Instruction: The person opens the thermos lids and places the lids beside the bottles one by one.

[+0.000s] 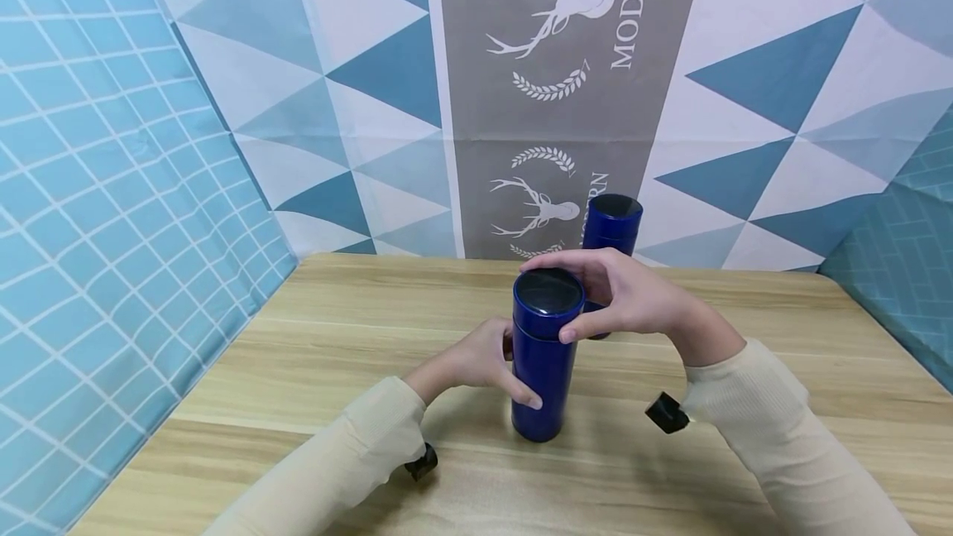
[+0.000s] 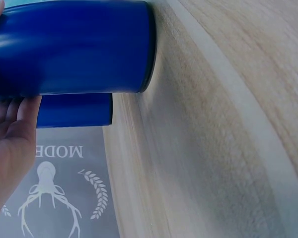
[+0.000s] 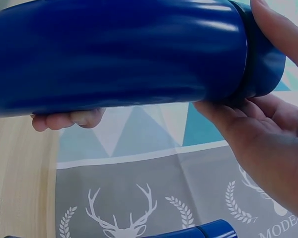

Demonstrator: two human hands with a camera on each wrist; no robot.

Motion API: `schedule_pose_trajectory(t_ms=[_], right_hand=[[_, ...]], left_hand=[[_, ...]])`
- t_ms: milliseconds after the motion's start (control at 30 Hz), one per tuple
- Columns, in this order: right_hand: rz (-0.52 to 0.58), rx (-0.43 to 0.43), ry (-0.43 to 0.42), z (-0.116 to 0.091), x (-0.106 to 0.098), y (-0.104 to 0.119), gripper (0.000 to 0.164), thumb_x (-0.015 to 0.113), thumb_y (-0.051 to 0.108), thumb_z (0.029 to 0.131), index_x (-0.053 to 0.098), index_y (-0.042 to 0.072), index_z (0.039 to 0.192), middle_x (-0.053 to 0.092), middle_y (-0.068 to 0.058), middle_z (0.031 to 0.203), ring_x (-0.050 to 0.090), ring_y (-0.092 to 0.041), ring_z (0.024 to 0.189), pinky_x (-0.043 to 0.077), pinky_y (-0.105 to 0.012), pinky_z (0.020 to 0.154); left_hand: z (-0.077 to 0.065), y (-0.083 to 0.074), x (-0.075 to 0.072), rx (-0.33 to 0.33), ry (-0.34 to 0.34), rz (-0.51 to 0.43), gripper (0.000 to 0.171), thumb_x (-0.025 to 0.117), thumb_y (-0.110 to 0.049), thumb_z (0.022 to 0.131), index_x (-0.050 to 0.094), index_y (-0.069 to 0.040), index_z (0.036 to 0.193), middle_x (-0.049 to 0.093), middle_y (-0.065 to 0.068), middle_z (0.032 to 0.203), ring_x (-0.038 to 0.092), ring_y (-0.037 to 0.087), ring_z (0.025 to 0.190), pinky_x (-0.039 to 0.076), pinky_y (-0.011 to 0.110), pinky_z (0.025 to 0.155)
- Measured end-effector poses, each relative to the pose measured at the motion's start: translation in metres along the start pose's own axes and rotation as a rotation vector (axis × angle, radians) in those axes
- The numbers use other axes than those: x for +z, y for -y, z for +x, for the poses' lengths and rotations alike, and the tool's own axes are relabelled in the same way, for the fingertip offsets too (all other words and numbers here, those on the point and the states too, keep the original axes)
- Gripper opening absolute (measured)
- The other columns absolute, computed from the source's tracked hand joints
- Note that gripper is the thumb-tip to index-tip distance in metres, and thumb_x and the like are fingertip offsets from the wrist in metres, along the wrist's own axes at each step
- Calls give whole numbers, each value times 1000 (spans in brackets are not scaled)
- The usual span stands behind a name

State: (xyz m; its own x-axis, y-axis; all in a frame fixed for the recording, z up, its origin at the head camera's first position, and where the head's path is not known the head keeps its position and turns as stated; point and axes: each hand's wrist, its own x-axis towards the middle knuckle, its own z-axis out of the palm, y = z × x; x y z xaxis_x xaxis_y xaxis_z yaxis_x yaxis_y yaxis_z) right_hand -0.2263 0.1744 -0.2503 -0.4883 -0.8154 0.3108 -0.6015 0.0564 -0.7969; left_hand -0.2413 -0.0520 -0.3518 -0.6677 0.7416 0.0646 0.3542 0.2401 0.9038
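A blue thermos (image 1: 543,379) with a glossy black top stands upright before me, its base at the tabletop. My left hand (image 1: 480,356) grips the lower body, thumb on the near side and fingers behind. Around the lid (image 1: 530,323) my right hand (image 1: 636,292) curls from the right, thumb in front. The right wrist view shows the seam between the lid and the thermos body (image 3: 114,59), with left fingertips (image 3: 89,118) wrapped underneath. Beyond it is a second blue thermos (image 1: 613,232), partly hidden by my right hand.
The wood-grain table (image 1: 357,304) reaches back to a patterned backdrop (image 1: 387,106) with deer heads and triangles. Blue tiled sheeting (image 1: 112,172) rises along the left edge. A black device (image 1: 668,413) sits at my right wrist, another (image 1: 422,462) at the left.
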Motion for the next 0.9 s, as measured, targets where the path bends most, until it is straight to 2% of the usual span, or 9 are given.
schedule_pose_trajectory(t_ms=[233, 467, 633, 900], right_hand=[[23, -7, 58, 2, -5, -2, 69, 73, -1, 80, 41, -1, 140, 51, -22, 139, 53, -40, 125, 49, -45, 103], [57, 23, 102, 6, -10, -3, 71, 74, -2, 79, 40, -1, 141, 51, -15, 141, 48, -43, 128, 45, -45, 107], [90, 5, 134, 7, -13, -8, 71, 73, -2, 80, 37, -3, 142, 52, -9, 141, 46, -45, 128, 44, -49, 107], [166, 2, 181, 9, -15, -13, 73, 71, -5, 79, 35, -5, 142, 49, -16, 142, 45, -45, 130, 43, -53, 107]], left_hand=[[0, -1, 1, 8, 2, 0, 60, 85, 0, 62, 61, -2, 117, 70, 17, 111, 66, 4, 90, 55, 23, 86], [-1, -3, 0, 19, 3, 3, 61, 85, -1, 62, 60, -2, 117, 69, 18, 112, 66, 3, 90, 55, 23, 86], [-1, -2, 0, 22, 10, -2, 61, 85, 0, 62, 60, -2, 117, 70, 18, 113, 66, 3, 90, 55, 24, 87], [-1, -2, 2, 15, 10, -35, 62, 84, 2, 62, 59, -1, 119, 68, 19, 115, 66, 4, 93, 55, 25, 90]])
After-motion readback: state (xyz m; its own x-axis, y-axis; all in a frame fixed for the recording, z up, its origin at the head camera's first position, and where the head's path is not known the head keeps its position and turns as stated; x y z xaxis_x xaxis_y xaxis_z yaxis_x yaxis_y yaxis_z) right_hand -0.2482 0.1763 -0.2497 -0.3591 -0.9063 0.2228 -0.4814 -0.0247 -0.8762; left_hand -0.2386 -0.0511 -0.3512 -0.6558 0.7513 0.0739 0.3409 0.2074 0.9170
